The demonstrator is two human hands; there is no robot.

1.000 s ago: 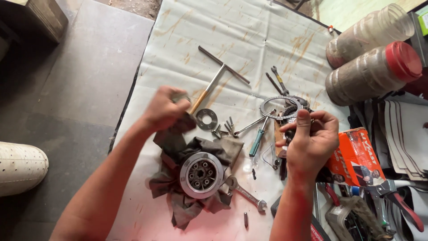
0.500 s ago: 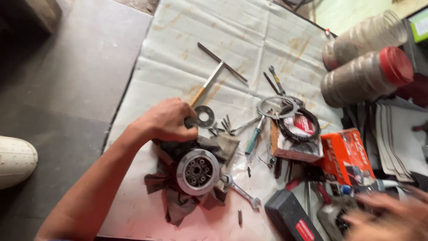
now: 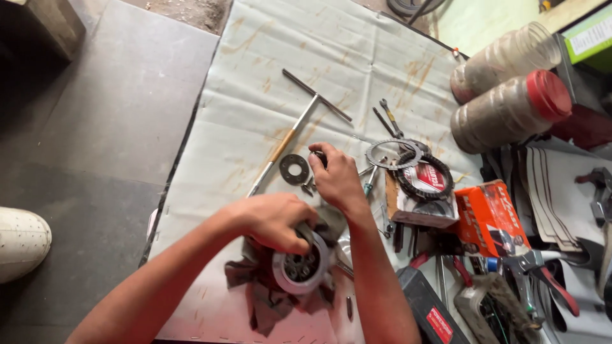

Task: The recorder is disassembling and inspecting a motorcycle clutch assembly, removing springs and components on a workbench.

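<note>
Keep your left hand (image 3: 271,220) clamped on the round metal hub (image 3: 299,269) over the rag (image 3: 268,306) while your right hand (image 3: 338,178) fingers pinch the small dark part (image 3: 318,156) beside the washer (image 3: 294,169)

Left hand (image 3: 271,220) grips round metal hub (image 3: 299,267); right hand (image 3: 336,178) pinches small part (image 3: 318,157).

Beside my orange box (image 3: 488,216), two plastic jars (image 3: 510,108) lie farther back, pliers (image 3: 542,271) nearer me, and a T-handle wrench (image 3: 299,130) lies well left.
</note>
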